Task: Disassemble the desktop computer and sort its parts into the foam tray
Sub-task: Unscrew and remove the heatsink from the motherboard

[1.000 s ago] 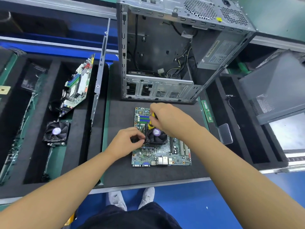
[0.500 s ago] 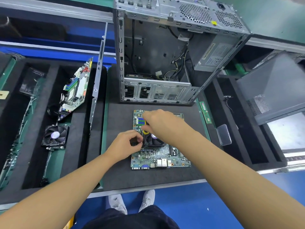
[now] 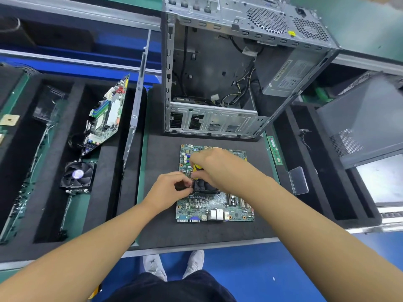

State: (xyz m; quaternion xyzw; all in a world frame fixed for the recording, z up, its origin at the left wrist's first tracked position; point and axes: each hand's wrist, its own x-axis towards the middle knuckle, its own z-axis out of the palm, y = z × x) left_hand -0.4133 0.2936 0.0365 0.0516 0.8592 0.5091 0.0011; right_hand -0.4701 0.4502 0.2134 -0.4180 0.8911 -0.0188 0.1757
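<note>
Change: right hand (image 3: 220, 168) has slid lower over the CPU cooler fan (image 3: 205, 186), now hiding the purple hub sticker that showed a second ago; left hand (image 3: 168, 188) stays at the fan's left side.
Right hand: fingers curled round a yellow-handled screwdriver (image 3: 197, 167), held upright over the fan's far-left corner; its tip is hidden.
Left hand: thumb and fingertips pinched together against the CPU cooler fan's left corner; what lies between them is too small to tell.
Motherboard (image 3: 214, 207): flat on the black foam mat (image 3: 161, 225), port row toward the person, fan on it.
Computer case (image 3: 218, 73): open-sided, upright just behind the board, power supply (image 3: 287, 77) and loose cables inside.
Foam tray (image 3: 104, 192): left of the mat; a second motherboard (image 3: 106, 114) leans tilted in one slot, a loose fan (image 3: 77, 175) lies nearer the person in that slot.
Right side: RAM stick (image 3: 275, 151) on the green strip, clear plastic box (image 3: 298, 180) near it, grey side panel (image 3: 366, 118) beyond.
</note>
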